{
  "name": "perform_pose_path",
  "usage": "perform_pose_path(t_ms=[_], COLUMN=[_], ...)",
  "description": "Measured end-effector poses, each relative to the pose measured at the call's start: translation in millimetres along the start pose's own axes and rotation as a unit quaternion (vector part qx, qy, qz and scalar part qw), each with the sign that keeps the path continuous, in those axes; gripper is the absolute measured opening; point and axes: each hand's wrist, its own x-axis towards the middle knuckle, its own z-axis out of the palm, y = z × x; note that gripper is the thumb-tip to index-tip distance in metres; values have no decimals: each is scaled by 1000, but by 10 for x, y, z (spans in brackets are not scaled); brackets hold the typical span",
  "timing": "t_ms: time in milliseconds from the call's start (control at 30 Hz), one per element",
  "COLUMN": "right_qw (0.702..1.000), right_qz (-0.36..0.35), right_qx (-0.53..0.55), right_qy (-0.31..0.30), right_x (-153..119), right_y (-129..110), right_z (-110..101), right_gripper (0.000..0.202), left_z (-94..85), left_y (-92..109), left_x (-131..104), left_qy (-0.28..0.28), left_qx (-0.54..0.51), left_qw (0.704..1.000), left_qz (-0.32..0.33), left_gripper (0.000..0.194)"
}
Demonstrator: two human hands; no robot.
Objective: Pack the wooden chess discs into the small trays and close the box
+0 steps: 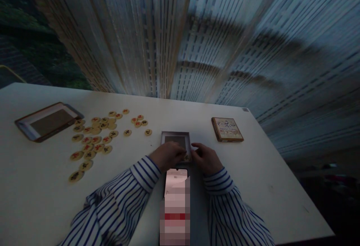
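A small open box tray with a dark inner base stands near the middle of the white table. My left hand reaches over its near left part, fingers curled; what they hold, if anything, is hidden. Beside the fingertips, a round wooden piece with dark marking lies in the tray's near right corner. My right hand is at the tray's right wall, thumb and fingers bent close to it. Whether it grips anything is too dim to tell. Several round pieces with red or black characters lie scattered to the left, some overlapping.
A lit phone lies just below the tray, between my forearms. A larger open box part sits at the far left. To the right is a closed box with a printed lid. A string curtain hangs behind the table.
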Motion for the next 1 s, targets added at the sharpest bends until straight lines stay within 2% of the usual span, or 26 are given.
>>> perform_pose_path(t_ms=[167, 400, 1000], right_qw=[1000, 1000, 1000], right_qz=[5, 5, 13], right_qx=[-7, -11, -3], right_qy=[-8, -6, -14], right_x=[11, 0, -4], right_y=[0, -33, -35], right_z=[-3, -18, -21], right_gripper=[30, 30, 31], left_z=[-53, -32, -30], left_y=[-27, -82, -82], left_x=[72, 119, 108], left_qy=[-32, -58, -70], left_qx=[-21, -27, -47], left_qw=[999, 998, 996], left_qz=[15, 15, 2], left_gripper=[19, 17, 18])
